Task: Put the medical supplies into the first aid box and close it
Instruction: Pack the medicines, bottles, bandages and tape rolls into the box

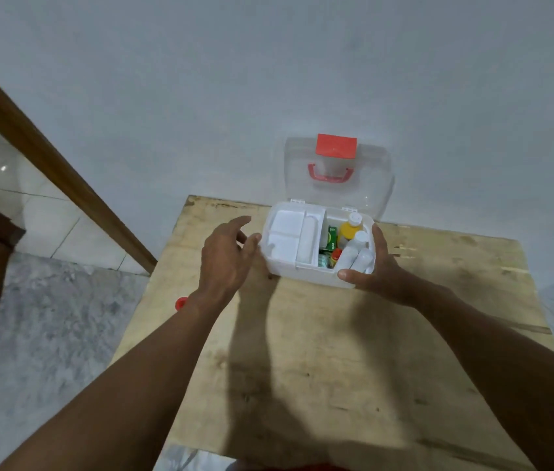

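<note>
The white first aid box (306, 274) stands open at the far side of the wooden table (319, 351). Its clear lid (370, 185), with a red latch (336, 146) and red handle (330, 174), leans up against the wall. A white insert tray (289, 237) fills the left half. The right half holds a yellow bottle (349, 229), white bottles (353, 253), green packets (331, 236) and a small red-capped item (336, 253). My right hand (375, 271) grips the box's right front corner. My left hand (228, 256) hovers open just left of the box, fingertips near its side.
A white wall stands right behind the box. A wooden door frame (51, 158) runs diagonally at the left, with tiled and grey stone floor below it. A small red object (181, 303) peeks out at the table's left edge beside my left wrist.
</note>
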`<state>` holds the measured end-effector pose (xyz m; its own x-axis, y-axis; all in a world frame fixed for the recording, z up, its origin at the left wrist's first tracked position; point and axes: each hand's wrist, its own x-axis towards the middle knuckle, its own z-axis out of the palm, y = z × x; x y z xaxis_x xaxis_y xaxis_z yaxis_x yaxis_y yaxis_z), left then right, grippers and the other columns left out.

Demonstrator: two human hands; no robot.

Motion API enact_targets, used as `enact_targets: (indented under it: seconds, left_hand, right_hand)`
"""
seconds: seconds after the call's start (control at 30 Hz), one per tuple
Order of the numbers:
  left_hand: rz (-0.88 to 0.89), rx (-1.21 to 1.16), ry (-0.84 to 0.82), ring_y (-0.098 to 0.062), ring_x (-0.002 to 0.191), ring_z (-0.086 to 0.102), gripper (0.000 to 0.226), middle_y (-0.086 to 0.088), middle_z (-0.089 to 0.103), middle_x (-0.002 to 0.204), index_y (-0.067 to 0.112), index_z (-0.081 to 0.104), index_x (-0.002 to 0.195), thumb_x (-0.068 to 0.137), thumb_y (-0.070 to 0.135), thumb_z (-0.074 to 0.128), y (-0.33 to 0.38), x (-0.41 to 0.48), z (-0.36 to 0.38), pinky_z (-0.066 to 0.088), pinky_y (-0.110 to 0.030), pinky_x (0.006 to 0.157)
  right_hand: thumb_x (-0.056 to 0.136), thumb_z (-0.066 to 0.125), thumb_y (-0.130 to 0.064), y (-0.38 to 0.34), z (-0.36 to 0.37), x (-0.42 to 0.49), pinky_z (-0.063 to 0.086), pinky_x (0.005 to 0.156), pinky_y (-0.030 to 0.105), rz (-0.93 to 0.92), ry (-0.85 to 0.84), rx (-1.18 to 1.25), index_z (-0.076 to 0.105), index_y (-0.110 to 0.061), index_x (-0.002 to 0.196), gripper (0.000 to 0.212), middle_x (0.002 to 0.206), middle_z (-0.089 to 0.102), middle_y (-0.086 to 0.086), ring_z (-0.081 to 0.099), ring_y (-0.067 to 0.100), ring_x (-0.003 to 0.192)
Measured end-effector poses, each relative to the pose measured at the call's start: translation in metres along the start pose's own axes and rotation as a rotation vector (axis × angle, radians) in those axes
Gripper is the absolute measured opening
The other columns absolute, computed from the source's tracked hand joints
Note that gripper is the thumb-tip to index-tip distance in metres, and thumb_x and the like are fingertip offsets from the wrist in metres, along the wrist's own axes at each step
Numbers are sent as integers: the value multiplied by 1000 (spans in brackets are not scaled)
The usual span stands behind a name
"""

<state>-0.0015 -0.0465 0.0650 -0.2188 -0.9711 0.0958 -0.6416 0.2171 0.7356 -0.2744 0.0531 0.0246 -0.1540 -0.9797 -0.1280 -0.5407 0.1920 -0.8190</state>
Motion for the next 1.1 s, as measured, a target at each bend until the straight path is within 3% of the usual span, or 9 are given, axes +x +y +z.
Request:
enact_targets:
  seconds: [0.13, 0.23, 0.33, 0.47, 0.57, 0.7, 0.87, 1.0, 1.1]
  left_hand:
    - [-91, 128, 41, -20, 85, 63, 36, 4, 63, 87, 18, 64, 124, 92, 34, 63, -46, -23, -29, 52, -40, 81]
    - [-200, 221, 14, -21, 83, 67, 33, -1, 68, 92, 19, 64, 122, 91, 28, 64, -81, -40, -44, 53, -43, 84]
    - [-292, 234, 19, -23, 90, 67, 28, -6, 69, 97, 16, 67, 118, 91, 18, 60, -103, -53, -55, 53, -38, 87]
    - [-361, 211, 49, -27, 103, 65, 29, -12, 71, 107, 11, 68, 118, 91, 14, 59, -114, -59, -65, 51, -39, 94]
    - [-343, 192, -6, -26, 101, 64, 34, -12, 68, 109, 13, 67, 119, 87, 22, 68, -119, -56, -64, 50, -36, 91]
    - [-219, 209, -96, -26, 111, 58, 49, -11, 57, 122, 15, 61, 128, 82, 25, 74, -121, -52, -51, 44, -31, 93]
    - [-134, 126, -31, -25, 139, 36, 86, -12, 42, 147, 4, 41, 144, 76, 39, 80, -130, -61, -34, 35, -32, 109]
    - [-102, 122, -19, -22, 148, 18, 90, -11, 25, 159, 3, 33, 148, 80, 47, 72, -139, -61, -20, 25, -26, 108]
    - [-104, 207, -9, -27, 149, 17, 86, -15, 24, 159, 1, 32, 148, 86, 51, 63, -146, -59, -11, 23, -35, 114]
  right_hand:
    - [73, 86, -8, 0, 3, 0, 47, 85, 11, 34, 3, 83, 22, -22, 147, 98, 110, 48, -26, 50, -28, 95]
    - [70, 88, -6, -12, 3, -5, 41, 91, 22, 72, 10, 138, 15, -15, 151, 109, 106, 44, -26, 48, -32, 81]
    - [50, 85, -40, -34, 3, -13, 39, 99, 31, 65, 23, 128, 21, -14, 148, 120, 118, 44, -13, 45, -11, 100]
    - [47, 82, -42, -52, 6, -19, 32, 95, 23, 74, 13, 100, 22, -8, 150, 123, 135, 40, 6, 42, 15, 116]
    - [24, 77, -78, -56, 6, -19, 32, 97, 27, 112, 32, 8, 23, -10, 150, 153, 145, 38, 10, 41, 16, 120]
    - [15, 71, -86, -51, 5, -18, 29, 109, 35, 221, 3, -36, 4, -20, 156, 169, 162, 17, 5, 26, 26, 145]
    - [28, 79, -66, -64, 7, -19, 22, 108, 25, 257, -20, -15, -4, -21, 156, 159, 161, 11, -1, 21, 18, 145]
    - [40, 83, -57, -56, 7, -14, 24, 98, 16, 259, -10, -15, -2, -20, 155, 148, 151, 18, -8, 24, -2, 126]
    - [67, 88, -39, -44, 6, -9, 24, 101, 21, 298, -20, -56, -5, -23, 155, 129, 156, 10, -12, 22, 9, 139]
